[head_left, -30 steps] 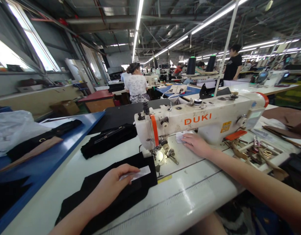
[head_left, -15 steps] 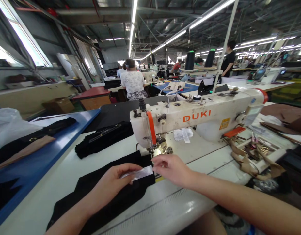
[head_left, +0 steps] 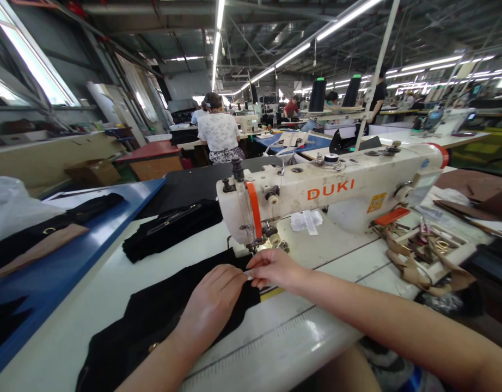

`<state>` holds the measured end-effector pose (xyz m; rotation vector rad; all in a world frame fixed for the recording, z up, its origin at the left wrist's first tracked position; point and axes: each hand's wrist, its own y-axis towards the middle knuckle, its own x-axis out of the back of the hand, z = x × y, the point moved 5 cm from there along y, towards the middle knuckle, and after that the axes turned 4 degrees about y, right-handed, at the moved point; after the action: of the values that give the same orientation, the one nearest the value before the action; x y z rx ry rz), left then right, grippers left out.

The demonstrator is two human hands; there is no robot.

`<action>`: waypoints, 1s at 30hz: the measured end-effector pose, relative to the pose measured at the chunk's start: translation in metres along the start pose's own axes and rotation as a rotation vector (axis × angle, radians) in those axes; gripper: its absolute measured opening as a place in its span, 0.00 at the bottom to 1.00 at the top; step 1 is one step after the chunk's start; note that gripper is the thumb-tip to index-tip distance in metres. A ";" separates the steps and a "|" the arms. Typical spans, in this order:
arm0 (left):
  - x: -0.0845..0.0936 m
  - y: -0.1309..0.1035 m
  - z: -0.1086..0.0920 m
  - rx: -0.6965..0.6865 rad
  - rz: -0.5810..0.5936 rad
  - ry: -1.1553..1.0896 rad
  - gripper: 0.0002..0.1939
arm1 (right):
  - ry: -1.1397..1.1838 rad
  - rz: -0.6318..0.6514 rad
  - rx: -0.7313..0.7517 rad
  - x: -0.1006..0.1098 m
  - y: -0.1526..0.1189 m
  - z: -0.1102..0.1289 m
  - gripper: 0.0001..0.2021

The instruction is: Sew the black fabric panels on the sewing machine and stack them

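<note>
Pinching wht strip (head_left: 249,276) w/ L hand (head_left: 215,298) & R hand (head_left: 279,269), blk cloth (head_left: 153,305) under grip; prob. positioning; steady, level hold needed for next move.

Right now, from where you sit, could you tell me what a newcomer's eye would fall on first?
Probably the big white sewing machine with orange DUKI lettering, stretching from the middle toward the right. Just in front of its needle end, the left hand and right hand meet at a small white piece over black cloth. White slips lie under the machine's arm.
</note>
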<state>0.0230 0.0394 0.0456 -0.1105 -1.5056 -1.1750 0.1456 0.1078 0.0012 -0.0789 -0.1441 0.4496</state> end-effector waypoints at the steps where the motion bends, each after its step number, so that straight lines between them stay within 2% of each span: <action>1: -0.002 0.000 0.001 -0.008 0.009 0.020 0.13 | -0.030 -0.032 0.025 0.003 -0.002 0.002 0.04; 3: -0.009 0.000 0.005 -0.005 0.050 0.040 0.13 | -0.184 -0.108 0.163 0.012 -0.011 0.009 0.07; 5: -0.015 0.000 0.007 0.015 0.095 0.038 0.13 | -0.450 -0.124 0.400 0.014 -0.026 0.017 0.08; 7: -0.021 0.000 0.008 0.033 0.129 0.029 0.14 | -0.729 -0.033 0.632 0.007 -0.043 0.020 0.08; 10: -0.025 0.001 0.006 0.044 0.157 0.017 0.14 | -0.968 0.105 0.784 -0.002 -0.060 0.014 0.09; 14: -0.026 0.001 0.005 0.042 0.183 -0.009 0.14 | -1.044 0.096 0.810 -0.004 -0.064 0.012 0.11; 20: -0.025 0.000 0.003 -0.005 0.123 -0.017 0.15 | -1.043 0.100 0.805 -0.004 -0.063 0.013 0.11; 30: -0.025 0.001 0.001 -0.042 0.127 -0.004 0.16 | -1.028 0.096 0.802 -0.003 -0.064 0.013 0.11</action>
<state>0.0311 0.0536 0.0270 -0.2337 -1.4560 -1.1050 0.1679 0.0498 0.0207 0.9534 -0.9569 0.5814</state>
